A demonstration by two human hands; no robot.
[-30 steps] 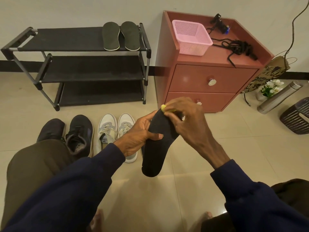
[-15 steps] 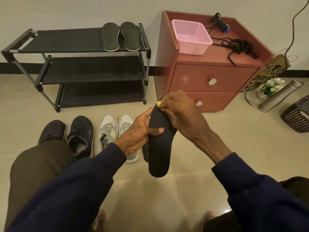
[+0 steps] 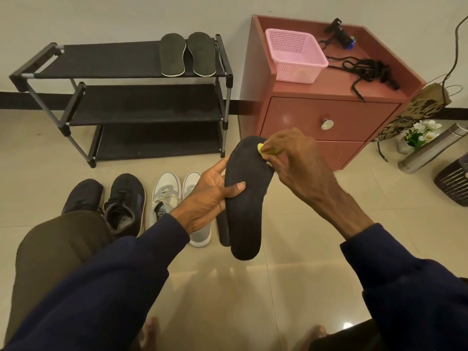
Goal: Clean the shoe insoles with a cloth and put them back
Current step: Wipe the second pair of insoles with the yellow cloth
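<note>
The person's left hand grips a black insole at its middle, thumb across the front face & fingers behind, holding it in the air above the floor w/ toe end up, heel end down, tilted a bit. The right hand is curled round a small yellow cloth & presses it against the toe end of that insole, near its right edge; only bits of the cloth show btwn the fingers. Just behind the held insole, what looks like a second dark insole lies on the floor, mostly hidden. To its left sits a pair of white-grey sneakers, then a pair of black sneakers further left, toes toward the wall. A black 3-tier shoe rack stands against the wall; two more insoles lie side by side at the right end of its top shelf. Right of the rack is a reddish 2-drawer cabinet, its top surface carrying a pink basket & a tangle of black cord. On the floor right of the cabinet: a paper bag, a small pot of white flowers, a steel flask & a dark slatted bin at the frame edge
</note>
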